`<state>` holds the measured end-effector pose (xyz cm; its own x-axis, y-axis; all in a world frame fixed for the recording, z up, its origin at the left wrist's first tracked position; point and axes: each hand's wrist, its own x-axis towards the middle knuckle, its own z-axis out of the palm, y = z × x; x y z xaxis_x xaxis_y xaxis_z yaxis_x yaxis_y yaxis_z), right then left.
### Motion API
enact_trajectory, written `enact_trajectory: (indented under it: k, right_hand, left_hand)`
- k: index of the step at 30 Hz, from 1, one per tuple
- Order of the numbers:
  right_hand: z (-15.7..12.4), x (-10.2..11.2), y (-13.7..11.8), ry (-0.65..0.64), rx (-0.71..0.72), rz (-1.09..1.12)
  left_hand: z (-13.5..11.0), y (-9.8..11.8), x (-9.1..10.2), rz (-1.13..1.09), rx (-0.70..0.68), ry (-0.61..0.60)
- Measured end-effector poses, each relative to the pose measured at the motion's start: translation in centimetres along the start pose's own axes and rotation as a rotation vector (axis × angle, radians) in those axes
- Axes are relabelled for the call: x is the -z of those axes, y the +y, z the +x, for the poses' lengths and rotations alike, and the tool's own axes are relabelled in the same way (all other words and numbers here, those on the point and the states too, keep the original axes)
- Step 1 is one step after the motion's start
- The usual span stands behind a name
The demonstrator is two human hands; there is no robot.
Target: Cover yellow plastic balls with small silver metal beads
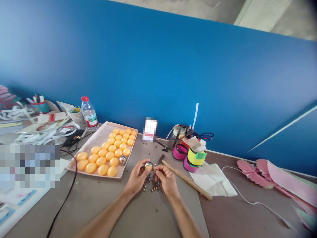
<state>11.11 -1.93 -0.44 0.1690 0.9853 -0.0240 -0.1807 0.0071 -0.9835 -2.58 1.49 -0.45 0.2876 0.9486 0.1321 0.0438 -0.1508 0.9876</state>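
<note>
We are holding a small ball (149, 165), partly yellow and partly covered in shiny silver, just above the table (138, 211), near the middle of its width and a little in from the near edge. Small silver beads (151, 189) are lying scattered on the table right under it and between our wrists.

To the left, a shallow tray (99, 135) is running toward the far edge, carrying rows of plain yellow balls (110, 155) and one silver-covered ball (123, 159) at its near right side. Beyond the tray, a water bottle (89, 114) with a red cap is standing upright against the blue wall (173, 72). A black cable (66, 195) is curving across the table toward the near left corner. To the right, a wooden stick (187, 180) is lying aslant, its near end resting on white paper (215, 180). Behind it, bright tape rolls (192, 157) are standing stacked, and pink paper fans (252, 170) are lying near the right edge. Nothing is standing between us and the ball.

Both forearms are coming in from the near edge and converging. Our left hand (137, 178) is curling around the ball from the left, fingers closing on it. Our right hand (167, 178) is meeting it from the right, thumb and fingertips pinched together against the ball's right side; we cannot tell whether a bead is sitting between them. The ball is sitting at the fingertips of both hands, at the point where they touch.
</note>
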Motion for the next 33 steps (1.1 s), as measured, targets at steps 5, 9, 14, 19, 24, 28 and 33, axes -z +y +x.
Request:
enact_trajectory:
  k: [5, 9, 14, 19, 24, 28, 33]
  right_hand:
    - [-0.09, -0.07, -0.02, 0.028, -0.002, -0.068]
    - [-0.11, -0.06, 0.00, 0.021, -0.026, -0.088]
    - [-0.02, -0.16, 0.11, -0.022, -0.121, 0.038]
    - [-0.20, -0.31, -0.44, -0.047, -0.198, 0.169]
    - [-0.16, -0.19, -0.41, -0.043, -0.191, 0.152]
    - [-0.16, -0.31, -0.28, 0.015, -0.188, 0.126]
    - [-0.51, -0.76, -0.72, 0.078, -0.136, -0.043]
  left_hand:
    - [-0.24, 0.23, -0.23, 0.015, 0.001, -0.033]
    - [-0.20, 0.31, -0.26, 0.015, -0.023, -0.047]
    - [-0.21, 0.49, -0.12, 0.018, -0.026, -0.059]
    - [-0.36, 0.17, -0.13, 0.070, -0.069, -0.085]
    - [-0.44, -0.24, -0.23, 0.110, -0.117, -0.069]
    - [-0.43, -0.12, -0.21, 0.155, -0.167, -0.061]
    - [-0.41, 0.03, -0.12, 0.189, -0.208, -0.074]
